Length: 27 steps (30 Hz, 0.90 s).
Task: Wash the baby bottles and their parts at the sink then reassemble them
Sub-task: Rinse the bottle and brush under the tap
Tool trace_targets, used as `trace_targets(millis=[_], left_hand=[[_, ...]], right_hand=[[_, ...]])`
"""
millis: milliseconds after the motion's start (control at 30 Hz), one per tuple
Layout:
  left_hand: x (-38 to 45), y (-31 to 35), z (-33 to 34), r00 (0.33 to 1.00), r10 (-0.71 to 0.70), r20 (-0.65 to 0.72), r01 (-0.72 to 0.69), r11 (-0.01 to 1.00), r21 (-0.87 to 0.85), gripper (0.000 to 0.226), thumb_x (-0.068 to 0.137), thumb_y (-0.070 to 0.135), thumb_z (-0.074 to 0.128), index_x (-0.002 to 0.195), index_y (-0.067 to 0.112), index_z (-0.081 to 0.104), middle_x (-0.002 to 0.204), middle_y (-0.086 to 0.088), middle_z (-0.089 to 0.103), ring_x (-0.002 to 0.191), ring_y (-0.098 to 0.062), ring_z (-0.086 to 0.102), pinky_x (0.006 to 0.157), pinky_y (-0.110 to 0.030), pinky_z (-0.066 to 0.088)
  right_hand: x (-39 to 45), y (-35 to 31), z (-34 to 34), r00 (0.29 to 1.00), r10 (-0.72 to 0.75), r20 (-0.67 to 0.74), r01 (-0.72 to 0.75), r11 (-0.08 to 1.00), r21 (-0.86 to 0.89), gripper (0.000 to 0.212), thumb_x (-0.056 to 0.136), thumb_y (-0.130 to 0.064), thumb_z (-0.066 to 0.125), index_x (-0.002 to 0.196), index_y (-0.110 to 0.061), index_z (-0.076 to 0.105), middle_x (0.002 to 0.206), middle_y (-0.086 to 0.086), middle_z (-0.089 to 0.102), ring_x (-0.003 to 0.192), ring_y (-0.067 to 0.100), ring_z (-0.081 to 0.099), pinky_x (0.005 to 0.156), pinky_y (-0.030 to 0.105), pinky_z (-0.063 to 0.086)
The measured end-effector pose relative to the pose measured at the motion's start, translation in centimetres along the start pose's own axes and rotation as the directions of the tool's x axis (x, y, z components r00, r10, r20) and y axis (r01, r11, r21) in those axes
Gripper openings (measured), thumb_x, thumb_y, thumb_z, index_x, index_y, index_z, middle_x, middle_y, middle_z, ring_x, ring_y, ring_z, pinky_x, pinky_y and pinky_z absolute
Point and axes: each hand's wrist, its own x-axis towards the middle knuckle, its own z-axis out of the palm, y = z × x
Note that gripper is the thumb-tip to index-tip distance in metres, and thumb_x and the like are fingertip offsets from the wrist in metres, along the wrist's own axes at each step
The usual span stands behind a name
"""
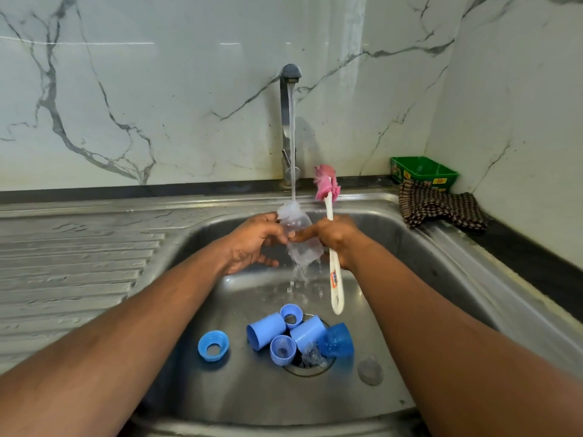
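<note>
A clear baby bottle (299, 238) is tilted under the running stream from the tap (290, 77), and water spills off it into the sink (410, 247). My left hand (252, 244) grips the bottle from the left. My right hand (337, 238) holds a white bottle brush (334, 279) with a pink sponge head (325, 182) pointing up, while its fingers touch the bottle. On the sink floor lie blue caps (268, 331), blue screw rings (213, 345), a darker blue cap (337, 340) and a clear teat (314, 357) over the drain.
A ribbed steel drainboard (72, 263) stretches to the left of the basin. At the back right corner, a checked cloth (438, 206) lies on the counter in front of a green box (422, 171). A marble wall stands behind.
</note>
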Motion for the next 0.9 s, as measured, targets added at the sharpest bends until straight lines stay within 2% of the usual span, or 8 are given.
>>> trace_targets(millis=[133, 233, 333, 500, 600, 667, 800, 900], left_hand=[[1.1, 1.1, 0.0, 0.936, 0.115, -0.333, -0.114, 0.993, 0.023, 0.035, 0.090, -0.001, 0.050, 0.117, 0.016, 0.066, 0.117, -0.007, 0.068, 0.110, -0.029, 0.062, 0.096, -0.048, 0.049], [2.7, 2.7, -0.7, 0.887, 0.222, -0.404, -0.190, 0.975, 0.117, 0.039, 0.099, 0.006, 0.050, 0.136, 0.013, 0.055, 0.137, -0.005, 0.058, 0.125, -0.024, 0.054, 0.111, -0.046, 0.040], [4.6, 5.3, -1.0, 0.890, 0.294, -0.349, -0.174, 0.925, 0.337, 0.057, 0.097, -0.005, 0.040, 0.151, 0.012, 0.035, 0.157, -0.003, 0.035, 0.143, -0.020, 0.035, 0.116, -0.029, 0.029], [6.4, 7.0, 0.2, 0.908, 0.311, -0.280, -0.129, 0.845, 0.519, 0.056, 0.094, 0.000, 0.048, 0.147, 0.018, 0.045, 0.147, -0.006, 0.050, 0.128, -0.025, 0.051, 0.107, -0.037, 0.043], [6.5, 7.1, 0.7, 0.903, 0.355, -0.243, -0.140, 0.776, 0.615, 0.052, 0.098, 0.001, 0.045, 0.149, 0.015, 0.041, 0.151, -0.009, 0.044, 0.136, -0.030, 0.044, 0.106, -0.036, 0.039], [5.9, 6.8, 0.3, 0.925, 0.336, -0.179, -0.135, 0.730, 0.670, 0.065, 0.098, -0.004, 0.042, 0.155, 0.022, 0.025, 0.159, -0.007, 0.030, 0.142, -0.029, 0.036, 0.108, -0.031, 0.036], [3.2, 5.2, 0.5, 0.950, 0.301, 0.078, -0.243, 0.564, 0.789, 0.082, 0.093, -0.005, 0.055, 0.156, 0.027, 0.013, 0.165, -0.001, 0.005, 0.150, -0.022, 0.014, 0.118, -0.027, 0.019], [0.2, 4.3, 0.7, 0.942, 0.294, 0.161, -0.310, 0.579, 0.754, 0.096, 0.081, -0.013, 0.064, 0.154, 0.033, 0.022, 0.159, -0.002, 0.031, 0.143, -0.020, 0.036, 0.115, -0.033, 0.035]], right_hand=[[-0.4, 0.0, -0.9, 0.994, 0.020, 0.104, -0.025, 0.999, 0.043, 0.028, 0.067, 0.002, 0.085, 0.085, -0.003, 0.063, 0.086, 0.011, 0.072, 0.074, 0.023, 0.069, 0.062, 0.033, 0.055], [0.2, 0.1, -0.6, 0.999, -0.038, 0.003, 0.038, 0.997, 0.070, 0.044, 0.055, 0.001, 0.092, 0.081, -0.009, 0.057, 0.086, 0.012, 0.071, 0.077, 0.027, 0.069, 0.066, 0.039, 0.059], [0.9, 0.2, -0.5, 0.999, -0.032, 0.007, 0.031, 0.993, 0.113, 0.045, 0.055, 0.007, 0.089, 0.079, -0.009, 0.055, 0.090, 0.014, 0.070, 0.079, 0.028, 0.070, 0.062, 0.036, 0.058], [0.9, 0.8, -0.3, 0.999, -0.016, 0.029, 0.012, 0.994, 0.107, 0.042, 0.055, 0.007, 0.089, 0.070, -0.010, 0.053, 0.098, 0.019, 0.071, 0.092, 0.036, 0.071, 0.078, 0.048, 0.061], [0.6, 0.5, -0.1, 0.999, -0.032, 0.044, 0.026, 0.991, 0.133, 0.031, 0.065, -0.008, 0.090, 0.078, -0.006, 0.062, 0.083, 0.014, 0.071, 0.063, 0.019, 0.071, 0.058, 0.030, 0.060], [-0.1, 0.1, 0.0, 0.998, -0.055, 0.008, 0.053, 0.989, 0.135, 0.033, 0.070, -0.023, 0.089, 0.077, -0.007, 0.061, 0.069, 0.006, 0.063, 0.041, 0.008, 0.059, 0.040, 0.018, 0.046], [-0.8, -0.7, -0.1, 0.994, -0.092, -0.065, 0.097, 0.993, 0.071, 0.039, 0.072, -0.038, 0.087, 0.075, -0.008, 0.062, 0.064, 0.007, 0.062, 0.043, 0.013, 0.058, 0.039, 0.019, 0.043], [-2.2, -1.3, -0.1, 0.995, -0.080, -0.055, 0.083, 0.995, 0.046, 0.043, 0.080, -0.041, 0.078, 0.094, -0.002, 0.068, 0.077, 0.015, 0.068, 0.056, 0.022, 0.063, 0.044, 0.024, 0.048]])
